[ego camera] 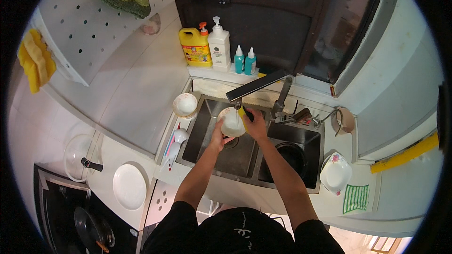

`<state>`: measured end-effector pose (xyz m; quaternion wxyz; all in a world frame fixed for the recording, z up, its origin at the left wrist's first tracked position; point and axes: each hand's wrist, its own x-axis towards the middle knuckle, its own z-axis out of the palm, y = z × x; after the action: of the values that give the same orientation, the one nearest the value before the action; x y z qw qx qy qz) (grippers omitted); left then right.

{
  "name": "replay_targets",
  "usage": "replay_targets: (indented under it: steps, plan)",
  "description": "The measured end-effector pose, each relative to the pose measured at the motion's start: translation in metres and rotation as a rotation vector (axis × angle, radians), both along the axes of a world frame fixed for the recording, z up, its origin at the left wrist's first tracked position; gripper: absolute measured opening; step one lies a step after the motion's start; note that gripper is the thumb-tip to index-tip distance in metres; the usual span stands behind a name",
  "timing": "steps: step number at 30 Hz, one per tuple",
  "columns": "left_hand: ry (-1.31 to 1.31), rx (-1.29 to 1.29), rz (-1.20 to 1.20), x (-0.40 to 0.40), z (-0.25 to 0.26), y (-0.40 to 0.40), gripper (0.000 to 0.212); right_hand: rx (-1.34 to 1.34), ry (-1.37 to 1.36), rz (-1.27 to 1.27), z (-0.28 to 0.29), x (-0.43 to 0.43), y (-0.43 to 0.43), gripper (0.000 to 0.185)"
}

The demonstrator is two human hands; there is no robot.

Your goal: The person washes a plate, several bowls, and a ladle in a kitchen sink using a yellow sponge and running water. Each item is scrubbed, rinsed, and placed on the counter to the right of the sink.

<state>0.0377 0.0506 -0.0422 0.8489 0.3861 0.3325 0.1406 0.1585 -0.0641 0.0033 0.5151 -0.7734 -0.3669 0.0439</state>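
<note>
My left hand [219, 137] grips a white bowl [233, 124] with a patterned inner rim, tilted over the left basin of a steel double sink [229, 162]. A yellow and dark sponge [242, 115] is in my right hand [256, 124], pressed at the bowl's right rim. Directly above the bowl is the spout of the faucet [257, 86], and a thin stream of water seems to fall into the bowl. In the right basin lies a dark round pan [290, 158].
Bowls [185, 105] are stacked left of the sink, above spoons [180, 136]. Soap bottles [219, 47] line the windowsill. Floral dishes [336, 173] and a striped cloth [356, 198] lie at right. A white plate [129, 187], glass lid [79, 158] and frying pan [88, 227] are at left.
</note>
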Motion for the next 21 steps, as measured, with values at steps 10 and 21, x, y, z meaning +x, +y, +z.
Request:
replay_targets:
  steps: [10, 21]
  plan:
    - [0.042, 0.278, 0.072, 0.013, -0.019, -0.001, 0.059, -0.276, -0.020, 0.241, -0.017, -0.057, 0.038, 0.043]
    - [0.330, 0.898, -0.439, 0.030, 0.039, 0.019, 0.074, -0.424, -0.158, 0.417, -0.035, -0.020, -0.002, 0.032]
